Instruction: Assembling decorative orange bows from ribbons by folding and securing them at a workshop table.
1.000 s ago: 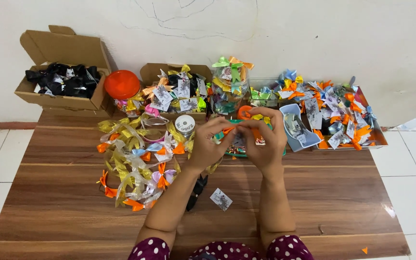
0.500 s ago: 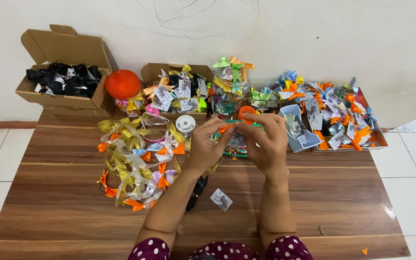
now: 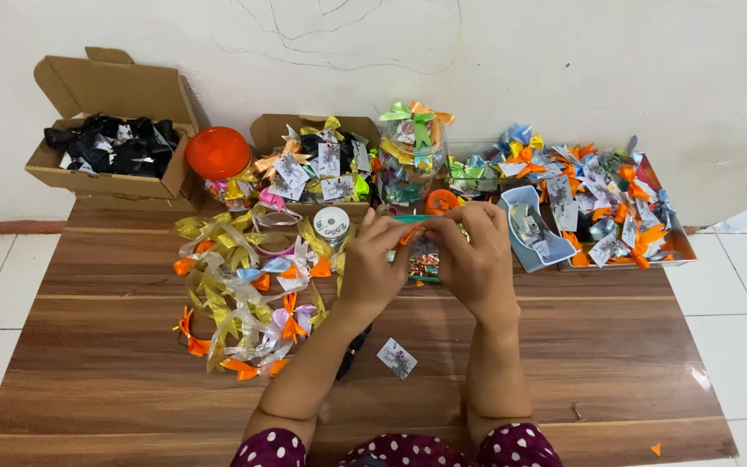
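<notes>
- We see the left hand (image 3: 372, 268) and right hand (image 3: 475, 259) meet above the middle of the wooden tabletop (image 3: 564, 363), their fingers pinched together on a small orange ribbon piece (image 3: 408, 235) held between them.
- Both sets of fingers are closed on that ribbon; it sits at the fingertips, clear of the tabletop.
- Just beyond the fingers stand a white ribbon spool (image 3: 332, 225) and an orange tape roll (image 3: 442, 201); below the hands lies a small green tray of beads (image 3: 425, 259), partly covered.
- To the left of the fingers sprawls a pile of gold and orange ribbon bows (image 3: 244, 294); to the right, a red tray heaped with tagged bows (image 3: 616, 207).
- Near the left forearm lie a small printed tag (image 3: 397, 358) and a dark tool (image 3: 354, 350).
- We judge the ribbon could slip or unfold if the pinch loosens, since it is small and glossy-looking; dropped, it could vanish among the bows.
- A forearm sweep could knock the tag or the tool off the tabletop.
- The ribbon's shape is mostly hidden by the fingers, the dark tool lies under the arm, and we cannot tell what the cardboard box of black items (image 3: 110, 147) contains exactly.
</notes>
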